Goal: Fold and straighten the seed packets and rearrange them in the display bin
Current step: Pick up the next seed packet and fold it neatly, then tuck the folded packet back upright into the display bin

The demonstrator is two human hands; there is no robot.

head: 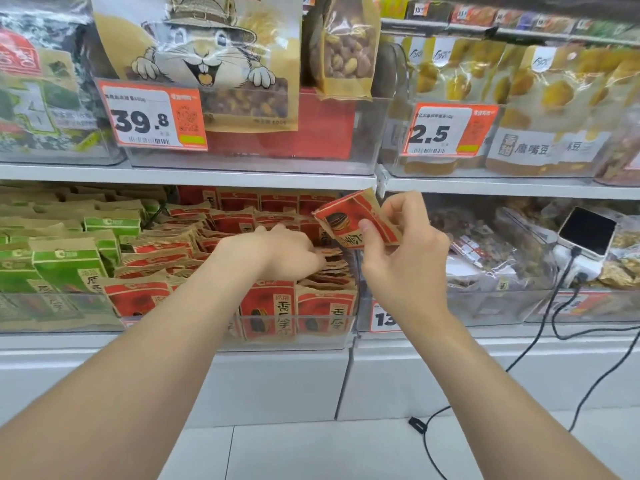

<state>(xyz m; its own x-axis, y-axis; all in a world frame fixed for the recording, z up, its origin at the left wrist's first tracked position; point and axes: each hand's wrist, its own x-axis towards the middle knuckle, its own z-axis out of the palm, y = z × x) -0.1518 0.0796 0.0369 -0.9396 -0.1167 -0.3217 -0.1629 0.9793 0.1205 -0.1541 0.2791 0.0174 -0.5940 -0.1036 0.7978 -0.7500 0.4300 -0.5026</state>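
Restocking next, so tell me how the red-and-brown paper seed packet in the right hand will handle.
The red-and-brown paper seed packet is probably light: the right hand pinches it aloft with fingers alone. Likely floppy, as its top edge curls.

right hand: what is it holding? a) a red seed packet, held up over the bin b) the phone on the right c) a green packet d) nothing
a: the right hand pinches a red seed packet by its edge, holding it tilted above the rows of red packets in the display bin.
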